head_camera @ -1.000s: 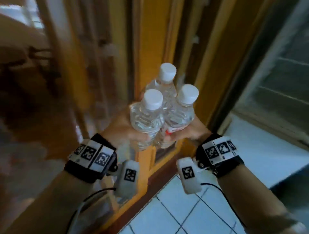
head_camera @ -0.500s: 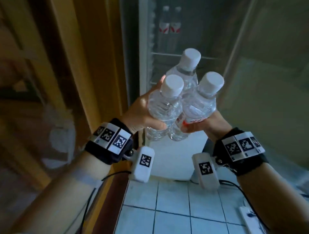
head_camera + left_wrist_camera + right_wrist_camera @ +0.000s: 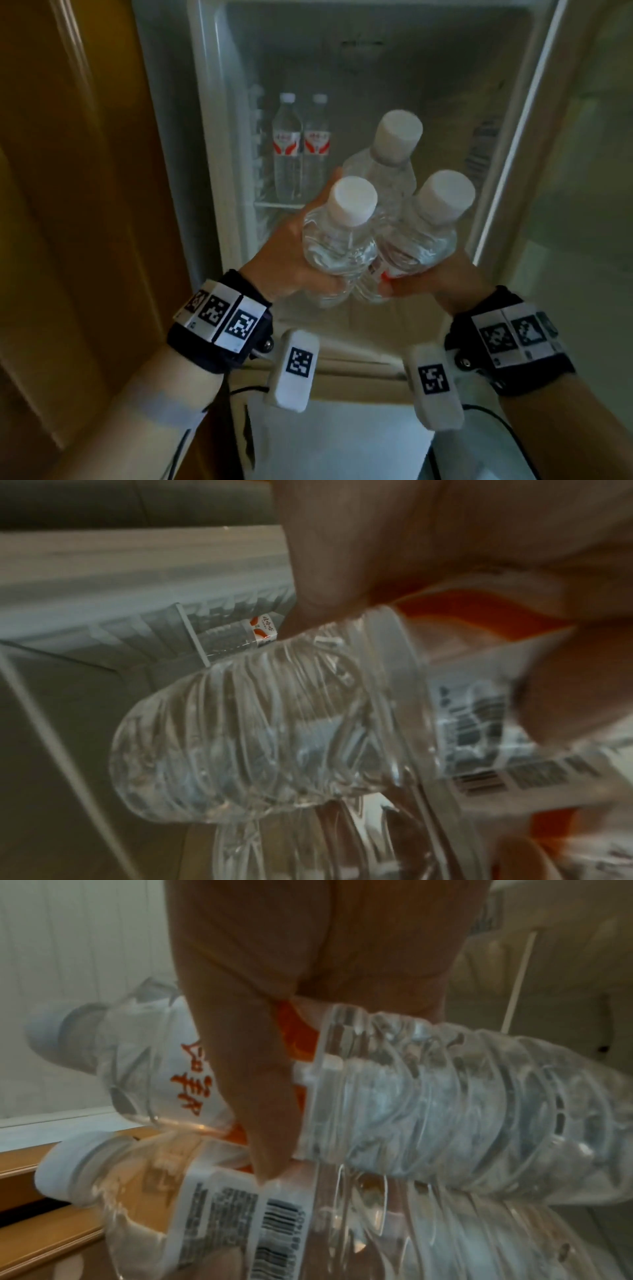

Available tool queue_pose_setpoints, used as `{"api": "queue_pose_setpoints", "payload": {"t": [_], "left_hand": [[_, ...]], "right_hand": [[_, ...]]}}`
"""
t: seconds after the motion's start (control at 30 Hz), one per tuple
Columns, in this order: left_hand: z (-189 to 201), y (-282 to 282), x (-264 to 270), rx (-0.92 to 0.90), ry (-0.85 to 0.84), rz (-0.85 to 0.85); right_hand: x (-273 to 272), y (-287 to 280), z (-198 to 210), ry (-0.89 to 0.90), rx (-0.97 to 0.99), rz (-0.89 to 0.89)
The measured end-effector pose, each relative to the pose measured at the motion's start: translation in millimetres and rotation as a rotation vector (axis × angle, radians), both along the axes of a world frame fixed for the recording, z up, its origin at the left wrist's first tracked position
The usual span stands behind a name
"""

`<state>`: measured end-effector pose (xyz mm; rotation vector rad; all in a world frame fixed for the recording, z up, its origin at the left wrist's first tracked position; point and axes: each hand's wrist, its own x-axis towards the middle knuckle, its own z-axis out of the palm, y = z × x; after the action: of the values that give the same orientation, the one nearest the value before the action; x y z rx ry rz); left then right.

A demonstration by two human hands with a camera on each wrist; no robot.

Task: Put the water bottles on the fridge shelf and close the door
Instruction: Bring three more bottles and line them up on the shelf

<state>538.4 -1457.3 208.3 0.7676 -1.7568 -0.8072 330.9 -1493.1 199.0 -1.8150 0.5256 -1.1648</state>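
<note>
Before the open fridge (image 3: 219, 102), three water bottles (image 3: 342, 240) in both hands' curled grip, lower halves hidden.

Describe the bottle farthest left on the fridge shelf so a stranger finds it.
Look inside the open fridge, at the shelf left of the hands. Two bottles stand there; it is the left bottle, nearest the fridge wall, unlike the right bottle.

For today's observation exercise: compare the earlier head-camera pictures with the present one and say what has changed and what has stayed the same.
The view has swung from a wooden door frame to face the open fridge, so the hands have carried the three bottles up to it. Two bottles on the shelf have come into full view. Unchanged: the left hand and right hand grip the same cluster together; nothing was released.
</note>
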Motion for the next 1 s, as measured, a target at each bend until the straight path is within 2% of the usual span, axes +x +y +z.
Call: {"api": "queue_pose_setpoints", "payload": {"t": [0.17,0.33,0.5,0.63,0.73,0.87,1.0], "left_hand": [[36.0,-99.9,20.9,-0.037,-0.002,-0.002],[76.2,-193.4,14.8,-0.043,-0.074,-0.065],[85.0,-265.8,-0.8,0.051,-0.005,-0.084],[77.1,-297.7,-11.8,0.192,0.074,-0.116],[72.6,-315.8,-16.5,0.274,0.120,-0.075],[75.2,-331.8,-19.2,0.355,0.127,-0.036],[75.7,-340.7,-19.4,0.437,0.133,-0.076]], "right_hand": [[21.0,-93.1,31.1,-0.023,-0.059,-0.068],[18.5,-171.3,60.3,-0.077,-0.079,-0.182],[7.4,-231.5,70.8,-0.115,-0.080,-0.232],[4.0,-270.1,63.7,-0.031,0.096,-0.223],[4.8,-285.8,55.6,-0.020,0.258,-0.173],[8.4,-295.7,57.9,-0.050,0.248,-0.259],[13.4,-306.0,56.2,-0.117,0.275,-0.278]]}}
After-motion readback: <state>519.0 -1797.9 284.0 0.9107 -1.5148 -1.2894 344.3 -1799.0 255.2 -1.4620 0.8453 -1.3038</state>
